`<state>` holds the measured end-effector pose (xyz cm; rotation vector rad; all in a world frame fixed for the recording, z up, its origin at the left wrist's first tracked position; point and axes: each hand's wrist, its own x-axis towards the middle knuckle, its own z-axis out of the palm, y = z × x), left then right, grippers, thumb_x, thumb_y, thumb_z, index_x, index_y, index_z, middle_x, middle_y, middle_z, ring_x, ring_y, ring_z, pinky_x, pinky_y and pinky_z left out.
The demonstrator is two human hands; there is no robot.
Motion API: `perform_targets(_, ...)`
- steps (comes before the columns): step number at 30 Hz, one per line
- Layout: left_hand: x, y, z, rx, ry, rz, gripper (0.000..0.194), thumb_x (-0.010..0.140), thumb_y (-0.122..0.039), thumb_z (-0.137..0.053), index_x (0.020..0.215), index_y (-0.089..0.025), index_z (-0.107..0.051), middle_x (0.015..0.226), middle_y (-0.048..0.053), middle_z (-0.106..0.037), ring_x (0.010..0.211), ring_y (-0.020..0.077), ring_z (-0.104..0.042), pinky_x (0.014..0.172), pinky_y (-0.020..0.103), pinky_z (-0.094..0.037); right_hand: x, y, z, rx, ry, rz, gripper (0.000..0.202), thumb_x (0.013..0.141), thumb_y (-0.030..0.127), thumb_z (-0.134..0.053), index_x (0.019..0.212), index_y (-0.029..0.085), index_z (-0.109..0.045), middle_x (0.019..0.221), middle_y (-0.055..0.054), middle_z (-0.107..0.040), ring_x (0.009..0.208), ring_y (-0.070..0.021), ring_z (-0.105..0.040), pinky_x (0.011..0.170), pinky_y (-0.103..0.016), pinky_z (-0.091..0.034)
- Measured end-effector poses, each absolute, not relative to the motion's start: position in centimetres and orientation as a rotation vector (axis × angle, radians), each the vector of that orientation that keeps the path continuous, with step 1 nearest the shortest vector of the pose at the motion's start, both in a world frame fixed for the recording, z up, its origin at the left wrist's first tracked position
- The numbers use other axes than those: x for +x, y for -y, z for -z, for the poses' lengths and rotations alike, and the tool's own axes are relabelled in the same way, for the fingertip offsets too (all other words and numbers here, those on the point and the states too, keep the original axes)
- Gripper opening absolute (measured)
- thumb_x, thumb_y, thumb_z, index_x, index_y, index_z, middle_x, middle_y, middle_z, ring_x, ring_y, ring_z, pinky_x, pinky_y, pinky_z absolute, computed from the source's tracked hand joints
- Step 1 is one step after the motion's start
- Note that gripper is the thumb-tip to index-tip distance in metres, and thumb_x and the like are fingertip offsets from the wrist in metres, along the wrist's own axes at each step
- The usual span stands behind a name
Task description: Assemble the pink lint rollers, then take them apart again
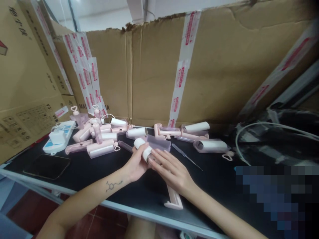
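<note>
We're working the roll [147,156]: left hand [138,163] curled round it, right hand [174,168] near-flat, hold unclear; next likely needs steady alignment.

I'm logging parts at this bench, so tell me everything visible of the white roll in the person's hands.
The white roll is a plain cylinder, paper-like in look, with a brownish rim at its near end. It is held tilted above the black tabletop, far end toward the upper left. The left hand grips it; fingers of the right hand seem to touch its near end.
</note>
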<state>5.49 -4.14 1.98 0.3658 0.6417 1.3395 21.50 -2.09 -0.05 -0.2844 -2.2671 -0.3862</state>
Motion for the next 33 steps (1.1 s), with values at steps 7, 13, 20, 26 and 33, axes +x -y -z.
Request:
perform_targets(7, 5.4, 4.2, -1.8, 0.407, -0.604, -1.086, 0.029, 0.068, -0.035, -0.073, 0.077, -0.015, -0.053, 0.065, -0.002, -0.059, 0.055, 0.0086, -0.057, 0.052, 0.019, -0.045, 22.7, 1.2, 0.8, -0.156, 2.302, 0.246, 0.056, 0.088, 0.008, -0.047, 0.139, 0.029, -0.034, 0.127, -0.005, -0.057, 0.117, -0.0200, -0.053, 0.099, -0.041, -0.045)
perform_targets(13, 5.3, 4.3, -1.6, 0.412, -0.574, -1.036, 0.031, 0.067, -0.036, -0.074, 0.075, -0.015, -0.052, 0.059, -0.005, -0.055, 0.049, 0.0065, -0.054, 0.051, 0.019, -0.043, 22.8, 1.3, 0.3, -0.174, 2.348, 0.394, 0.057, 0.087, 0.012, -0.052, 0.139, 0.029, -0.034, 0.123, -0.003, -0.061, 0.119, -0.0164, -0.051, 0.104, -0.036, -0.038)
perform_targets(20, 4.8, 3.9, -2.1, 0.536, -0.688, -1.292, 0.043, 0.068, -0.030, -0.073, 0.094, -0.022, -0.040, 0.079, -0.002, -0.061, 0.059, 0.0106, -0.061, 0.050, 0.020, -0.047, 22.2, 2.0, -0.5, -0.370, 2.323, 0.618, 0.047, 0.082, 0.018, -0.058, 0.127, 0.031, -0.052, 0.126, -0.002, -0.058, 0.130, -0.0239, -0.037, 0.107, -0.044, -0.028)
perform_targets(26, 4.8, 3.7, -1.4, 0.767, -0.767, -1.461, 0.055, 0.071, -0.032, -0.070, 0.102, -0.028, -0.025, 0.086, -0.002, -0.057, 0.066, 0.0215, -0.067, 0.041, 0.023, -0.049, 25.0, 1.2, -3.1, -0.652, 2.495, -0.099, 0.041, 0.090, 0.025, -0.046, 0.131, 0.024, -0.045, 0.129, -0.011, -0.052, 0.114, -0.0225, -0.054, 0.091, -0.039, -0.046)
perform_targets(33, 5.1, 3.3, -0.6, 0.903, -0.803, -1.514, 0.070, 0.068, -0.032, -0.072, 0.115, -0.033, -0.020, 0.092, 0.000, -0.053, 0.065, 0.0224, -0.068, 0.040, 0.026, -0.052, 25.9, -0.2, -1.5, -1.027, 2.611, -0.686, 0.044, 0.082, 0.052, -0.052, 0.109, 0.018, -0.061, 0.101, -0.009, -0.062, 0.087, -0.0223, -0.064, 0.077, -0.035, -0.050)
